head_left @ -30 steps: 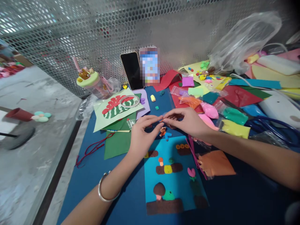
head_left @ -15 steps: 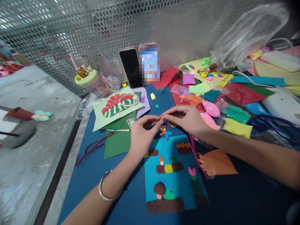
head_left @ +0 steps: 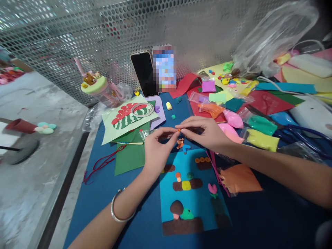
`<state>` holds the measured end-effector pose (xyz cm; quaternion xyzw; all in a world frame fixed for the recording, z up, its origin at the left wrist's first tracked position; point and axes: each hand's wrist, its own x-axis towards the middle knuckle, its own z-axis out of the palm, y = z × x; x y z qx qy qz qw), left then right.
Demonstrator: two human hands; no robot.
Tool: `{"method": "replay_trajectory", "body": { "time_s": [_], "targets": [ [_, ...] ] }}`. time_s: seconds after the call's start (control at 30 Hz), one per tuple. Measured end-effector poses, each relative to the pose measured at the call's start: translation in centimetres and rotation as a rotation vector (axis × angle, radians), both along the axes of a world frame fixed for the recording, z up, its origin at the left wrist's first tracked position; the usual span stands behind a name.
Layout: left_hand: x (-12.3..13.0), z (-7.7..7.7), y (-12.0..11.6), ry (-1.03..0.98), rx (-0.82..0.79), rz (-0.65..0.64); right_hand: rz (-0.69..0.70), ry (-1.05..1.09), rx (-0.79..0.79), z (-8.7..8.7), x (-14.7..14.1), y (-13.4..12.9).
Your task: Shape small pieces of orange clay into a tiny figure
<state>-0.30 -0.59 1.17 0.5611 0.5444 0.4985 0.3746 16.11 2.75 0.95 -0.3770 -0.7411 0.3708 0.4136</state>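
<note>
Between the fingertips of both hands is a tiny piece of orange clay (head_left: 179, 130). My left hand (head_left: 160, 147) pinches it from the left, and my right hand (head_left: 202, 131) pinches it from the right. Just below the fingers lies a small clay figure (head_left: 183, 145) in orange and blue. Nearer to me is a blue sheet (head_left: 168, 200) bearing brown and yellow clay blocks, mushrooms, a green shape and a pink flower. An opened bag of orange clay (head_left: 242, 178) rests to the right, partly under my right forearm.
Two phones (head_left: 145, 74) lean on the perforated metal panel (head_left: 207, 38). A lidded cup (head_left: 97, 88) stands at the back left, above paper with red and green cutouts (head_left: 109, 133). Clay packets (head_left: 261, 125) and a blue-handled tool (head_left: 301, 138) crowd the right.
The fingertips of both hands have drawn closer around the orange piece, and less of it shows. The whole view has shifted slightly.
</note>
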Motion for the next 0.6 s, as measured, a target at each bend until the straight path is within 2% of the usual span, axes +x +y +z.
{"method": "replay_trajectory", "body": {
  "time_s": [0.13,0.3,0.47,0.6],
  "targets": [
    [0.18,0.01,0.05,-0.093,-0.057,0.025,-0.028,-0.003,0.052,-0.12,0.11,0.07],
    [0.09,0.00,0.22,-0.259,-0.174,-0.018,-0.047,0.003,0.075,-0.11,-0.02,-0.05],
    [0.00,0.01,0.33,-0.272,-0.208,0.006,-0.051,0.057,-0.019,0.02,-0.21,-0.40],
    [0.08,0.02,0.39,-0.310,-0.219,0.026,-0.077,-0.001,0.072,0.06,-0.20,-0.37]
  ]
}}
